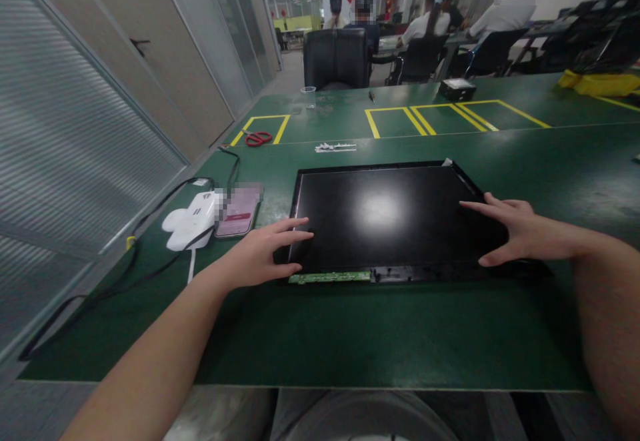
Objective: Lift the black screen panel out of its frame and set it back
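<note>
A black flat display panel point(385, 221) lies face up on the green table, with a bright light reflected in its middle. Along its near edge runs a narrow green circuit board point(331, 277). Over the panel's left edge rests my left hand point(273, 251), fingers apart and fingertips at the screen's border. My right hand point(517, 227) is at the opposite edge, its fingers spread and the thumb near the lower right corner. Neither hand is closed around anything. A small whitish piece point(447, 162) shows at the panel's far right corner.
Left of the panel are a phone point(240, 211), a white device point(197, 217) and black cables. Farther back lie red-handled scissors point(258, 139), white strips point(335, 147), a clear cup point(309, 97) and a black box point(457, 89). Yellow tape marks the table point(380, 341). Several people sit beyond.
</note>
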